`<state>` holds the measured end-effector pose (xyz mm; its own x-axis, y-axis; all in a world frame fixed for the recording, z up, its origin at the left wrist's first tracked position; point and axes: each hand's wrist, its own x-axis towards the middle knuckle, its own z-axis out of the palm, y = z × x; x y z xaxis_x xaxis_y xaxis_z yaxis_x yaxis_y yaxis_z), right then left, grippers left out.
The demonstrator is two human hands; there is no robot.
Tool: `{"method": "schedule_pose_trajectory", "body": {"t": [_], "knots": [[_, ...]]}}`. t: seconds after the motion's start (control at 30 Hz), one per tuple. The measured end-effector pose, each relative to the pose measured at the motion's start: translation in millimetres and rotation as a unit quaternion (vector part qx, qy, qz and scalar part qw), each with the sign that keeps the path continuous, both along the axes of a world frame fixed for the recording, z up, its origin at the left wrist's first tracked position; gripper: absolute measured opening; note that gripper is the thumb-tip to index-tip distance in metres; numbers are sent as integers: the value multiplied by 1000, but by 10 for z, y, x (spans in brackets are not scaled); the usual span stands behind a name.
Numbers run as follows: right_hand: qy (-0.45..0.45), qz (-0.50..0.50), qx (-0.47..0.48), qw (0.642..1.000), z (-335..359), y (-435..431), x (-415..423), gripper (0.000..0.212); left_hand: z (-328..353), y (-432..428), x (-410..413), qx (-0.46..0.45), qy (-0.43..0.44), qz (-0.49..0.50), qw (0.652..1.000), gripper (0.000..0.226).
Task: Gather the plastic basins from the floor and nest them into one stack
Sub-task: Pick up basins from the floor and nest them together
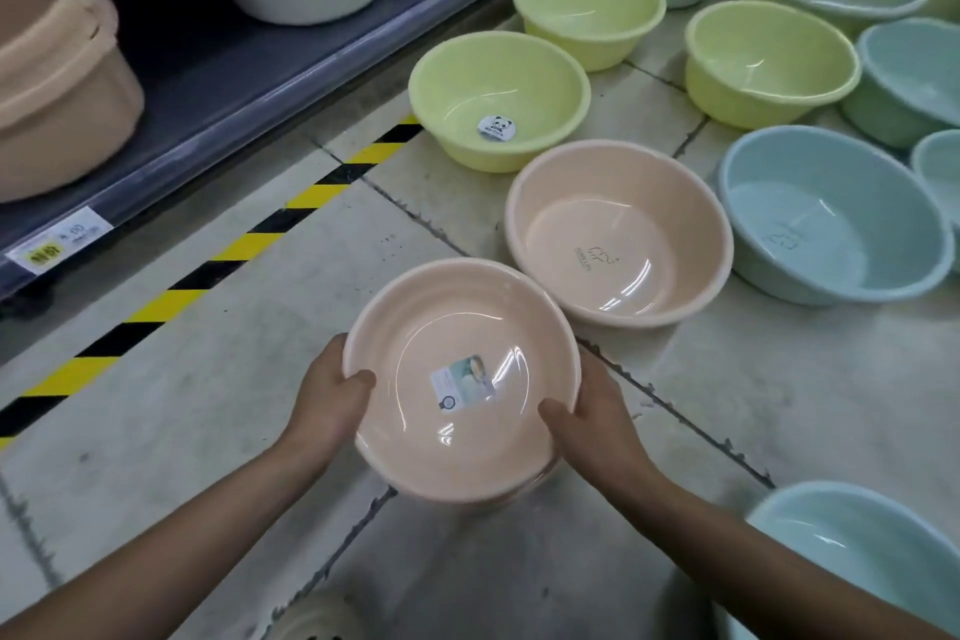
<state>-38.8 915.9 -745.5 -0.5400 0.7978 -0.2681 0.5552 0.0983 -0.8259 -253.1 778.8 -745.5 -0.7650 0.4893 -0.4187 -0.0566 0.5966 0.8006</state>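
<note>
Both hands on the peach basin [462, 379], held off the floor at low centre. Left hand [332, 392] clamps the rim at 9 o'clock, thumb inside, fingers under. Right hand [589, 411] does the same at 4 o'clock. A second rim seems to show under it, so it may already be two nested; can't confirm.

Next target, I'd say: the second peach basin [618, 234] on the floor at 1 o'clock, rims nearly touching. Best way: keep the held one level, centre it over the other, lower straight down, then pull thumbs clear before it seats. Tilt risks jamming.

Yellow basins [498, 107] at 12 and blue basins [831, 218] at 2 o'clock remain to be collected.

Writing: sticker [462, 382] in held basin, unreadable. Panda sticker [493, 127] in the yellow one, text too small. Faint print in floor peach basin, illegible. Shelf tag [57, 242] at 9 o'clock, blurred.
</note>
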Motion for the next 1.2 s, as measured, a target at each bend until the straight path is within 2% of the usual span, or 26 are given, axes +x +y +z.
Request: {"method": "schedule_pose_trajectory", "body": {"t": [0.17,0.3,0.5,0.6,0.73,0.87,1.0,1.1,1.2], "knots": [[-32,-1,1,999,-66,-92,13,85,-52,-20,138,16,-6,-19,1000,52],[-23,-8,-10,1000,-71,-88,38,84,-64,-28,201,23,1,2,1000,45],[41,-68,-81,994,175,-85,160,61,198,116,223,83,28,39,995,41],[38,-122,-100,987,319,4,449,43,381,349,402,108,2,8,994,41],[20,-211,-84,974,500,96,1150,42,440,758,950,126,-59,-91,986,49],[20,-331,-75,940,603,159,1866,40,394,1254,1622,134,-110,-166,971,48],[26,-429,-66,901,624,205,2289,44,410,1620,2122,144,-190,-185,953,49],[44,-454,-90,885,653,310,2388,47,485,1806,2249,145,-238,-187,942,47],[63,-459,-103,880,680,480,2367,45,560,2003,2254,141,-243,-174,944,44]]}}
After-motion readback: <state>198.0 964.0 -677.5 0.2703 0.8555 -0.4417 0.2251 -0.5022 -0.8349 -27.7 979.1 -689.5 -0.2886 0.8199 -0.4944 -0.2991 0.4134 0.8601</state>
